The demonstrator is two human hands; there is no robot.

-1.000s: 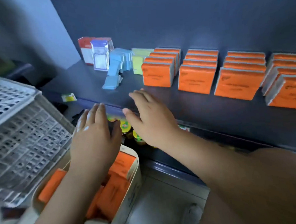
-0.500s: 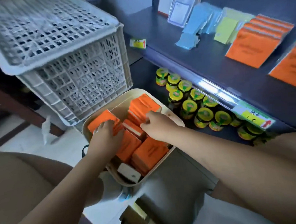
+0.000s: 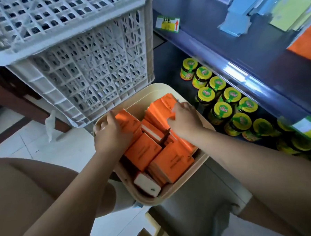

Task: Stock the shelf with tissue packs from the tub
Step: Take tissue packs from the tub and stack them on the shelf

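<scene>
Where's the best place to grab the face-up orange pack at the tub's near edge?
Probably from above, pinching the orange pack across its narrow sides: its broad face lies up and uncovered, and the tub wall blocks a sideways approach.

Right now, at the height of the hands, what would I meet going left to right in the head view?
White scrap on the floor → left hand gripping a tissue pack → right hand gripping another pack → yellow-lidded jars.

I can read no words here: the print on my orange tissue packs (image 3: pixel 171 162) and the red marks on the jar lids (image 3: pixel 222 109) blur out; the shelf-edge tag (image 3: pixel 167 24) shows only a red arrow
</scene>
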